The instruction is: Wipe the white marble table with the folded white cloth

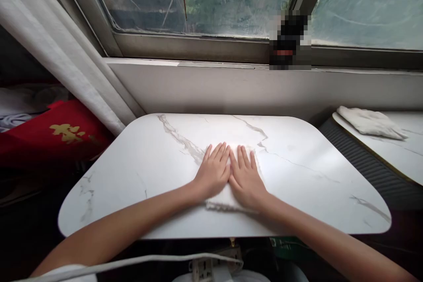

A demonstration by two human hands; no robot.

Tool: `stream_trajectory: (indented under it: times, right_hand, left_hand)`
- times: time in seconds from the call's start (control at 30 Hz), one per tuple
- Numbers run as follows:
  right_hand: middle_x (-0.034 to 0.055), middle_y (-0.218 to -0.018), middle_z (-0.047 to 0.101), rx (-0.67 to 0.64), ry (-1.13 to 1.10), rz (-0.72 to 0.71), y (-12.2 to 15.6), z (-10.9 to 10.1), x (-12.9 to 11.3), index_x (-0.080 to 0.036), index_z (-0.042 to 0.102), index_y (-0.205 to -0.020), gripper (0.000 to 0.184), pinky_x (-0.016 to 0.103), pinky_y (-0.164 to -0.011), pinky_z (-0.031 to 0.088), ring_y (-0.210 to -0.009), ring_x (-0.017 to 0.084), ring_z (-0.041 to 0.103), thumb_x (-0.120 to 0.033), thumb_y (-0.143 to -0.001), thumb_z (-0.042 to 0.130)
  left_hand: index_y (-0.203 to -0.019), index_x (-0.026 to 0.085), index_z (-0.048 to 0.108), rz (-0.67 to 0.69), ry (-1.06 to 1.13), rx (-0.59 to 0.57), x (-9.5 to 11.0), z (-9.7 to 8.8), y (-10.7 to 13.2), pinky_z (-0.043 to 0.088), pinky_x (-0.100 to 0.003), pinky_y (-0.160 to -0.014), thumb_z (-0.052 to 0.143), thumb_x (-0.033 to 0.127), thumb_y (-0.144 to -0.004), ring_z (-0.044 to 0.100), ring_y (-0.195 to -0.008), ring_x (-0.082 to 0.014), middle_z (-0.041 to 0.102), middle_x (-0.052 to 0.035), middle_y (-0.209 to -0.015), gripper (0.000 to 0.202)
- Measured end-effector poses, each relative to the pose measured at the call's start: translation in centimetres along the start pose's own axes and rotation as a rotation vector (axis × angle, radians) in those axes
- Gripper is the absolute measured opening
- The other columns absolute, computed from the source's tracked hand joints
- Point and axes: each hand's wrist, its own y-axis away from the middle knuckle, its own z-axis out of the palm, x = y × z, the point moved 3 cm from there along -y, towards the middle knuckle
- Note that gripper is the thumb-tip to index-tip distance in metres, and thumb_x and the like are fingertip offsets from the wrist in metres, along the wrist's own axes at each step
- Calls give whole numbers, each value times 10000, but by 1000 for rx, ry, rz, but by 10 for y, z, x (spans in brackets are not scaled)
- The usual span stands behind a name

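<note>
While both palms lay flat, fingers straight and gripping nothing, the left hand (213, 172) and right hand (245, 178) pressed one white cloth (222, 202) onto the middle of the marble table (132, 172). Risk: uneven pressure might skew or bunch the cloth (it looked thin). Count: one pressed cloth, one spare cloth (368, 122) on the second table (406, 152), two tables.

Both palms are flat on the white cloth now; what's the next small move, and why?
Probably slide the left hand and right hand apart toward the edges of the white cloth: both hands lie flat side by side on its middle, while its near edge still looks rumpled.
</note>
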Motion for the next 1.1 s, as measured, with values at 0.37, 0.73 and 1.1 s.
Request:
stream_trajectory:
  times: [0.37, 0.73, 1.1]
  right_hand:
    - [145, -1526, 165, -115, -77, -206, -17, -5, -27, -86, 184, -1476, 610, 524, -1135, 76, -1411, 274, 76, -393, -952, 246]
    - [145, -1498, 291, 13, 22, 23, -200, 33, 4, -156, 304, -1448, 562, 494, -1094, 151, -1379, 342, 192, -394, -938, 294]
    - [137, -1495, 303, 29, -59, -47, -150, 28, -13, -160, 332, -1437, 564, 491, -1110, 149, -1389, 309, 180, -432, -944, 297]
  left_hand:
    - [-1436, 96, 291, -102, 13, -20, -29, -15, 37, 141, -449, -1147, 228, 279, -964, 227, -1385, -204, 310, -109, -1484, 510]
    - [-1403, 135, 354, -231, -76, -11, -158, -1, -108, 139, -376, -1135, 232, 245, -953, 272, -1366, -161, 357, -73, -1469, 479]
    - [-1426, 66, 289, -142, -52, -35, -134, -8, -55, 90, -398, -1146, 222, 234, -959, 175, -1399, -171, 269, -120, -1500, 501]
